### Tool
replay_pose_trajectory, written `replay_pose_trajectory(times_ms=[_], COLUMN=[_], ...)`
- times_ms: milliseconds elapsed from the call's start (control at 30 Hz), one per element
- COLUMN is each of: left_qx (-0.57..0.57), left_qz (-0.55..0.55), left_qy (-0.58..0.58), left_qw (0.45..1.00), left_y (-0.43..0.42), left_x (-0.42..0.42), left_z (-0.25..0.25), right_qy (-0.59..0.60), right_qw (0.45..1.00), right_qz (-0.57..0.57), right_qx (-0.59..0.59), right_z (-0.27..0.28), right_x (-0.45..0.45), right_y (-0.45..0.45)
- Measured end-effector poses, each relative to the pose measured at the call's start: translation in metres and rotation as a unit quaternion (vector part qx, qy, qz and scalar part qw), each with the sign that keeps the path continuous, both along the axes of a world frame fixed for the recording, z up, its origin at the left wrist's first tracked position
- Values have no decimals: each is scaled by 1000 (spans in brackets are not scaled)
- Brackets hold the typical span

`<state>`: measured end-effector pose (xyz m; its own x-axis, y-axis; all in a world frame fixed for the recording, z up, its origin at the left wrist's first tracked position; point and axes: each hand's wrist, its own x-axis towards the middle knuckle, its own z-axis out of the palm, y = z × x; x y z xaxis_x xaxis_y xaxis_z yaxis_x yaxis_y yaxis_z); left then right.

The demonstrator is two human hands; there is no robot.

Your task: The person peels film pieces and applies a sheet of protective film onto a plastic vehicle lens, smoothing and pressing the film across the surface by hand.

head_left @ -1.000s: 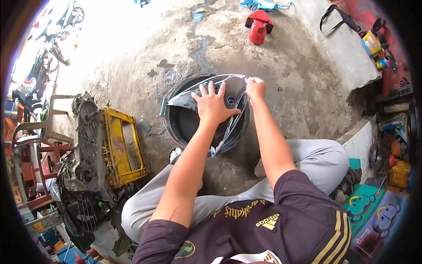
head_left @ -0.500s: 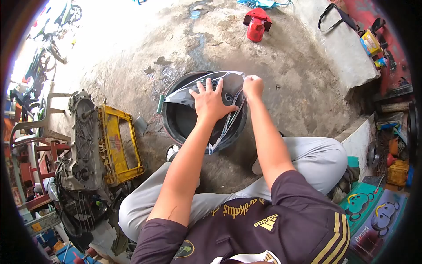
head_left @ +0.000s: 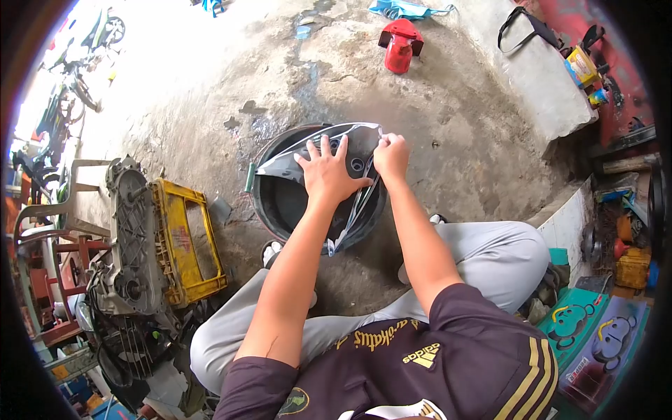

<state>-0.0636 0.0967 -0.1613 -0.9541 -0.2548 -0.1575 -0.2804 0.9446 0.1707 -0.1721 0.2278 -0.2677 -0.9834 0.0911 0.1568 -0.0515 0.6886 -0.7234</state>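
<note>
A black round basin [head_left: 274, 218] stands on the floor between my legs. Across it lies a dark, glossy panel [head_left: 281, 165] with pale edges and a round hole. My left hand [head_left: 327, 171] is spread flat on the panel, its fingers apart. At the panel's right corner my right hand [head_left: 391, 157] is closed in a pinch; whatever its fingers hold is too small to make out. A green handle-like piece [head_left: 250, 177] sits at the basin's left rim.
Left of the basin are a yellow crate [head_left: 183, 241] and a metal engine casing [head_left: 133, 238]. A red part [head_left: 398, 56] lies ahead on the concrete floor. At right are a pale slab [head_left: 535, 91] and a green mat [head_left: 570, 318].
My right hand has shifted slightly down along the panel's right corner. My left hand stays spread on the panel. The whole view has shifted a little.
</note>
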Motion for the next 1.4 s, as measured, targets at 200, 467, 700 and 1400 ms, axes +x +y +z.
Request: replay_pose_trajectory(times_ms=[200, 467, 700, 1400], left_qx=[-1, -2, -8, -4], left_qz=[3, 3, 4, -3], left_qy=[-3, -2, 6, 7], left_qw=[1000, 1000, 1000, 1000], left_y=[1, 0, -1, 0], left_x=[-1, 1, 1, 1], left_z=[-1, 1, 1, -2], right_qy=[-129, -23, -17, -53], right_qw=[986, 995, 995, 995], right_qz=[-34, -35, -20, -28], right_qx=[-97, -88, -94, -84], right_z=[12, -5, -14, -8], right_x=[-24, -13, -7, -37], right_y=[-1, 2, 8, -2])
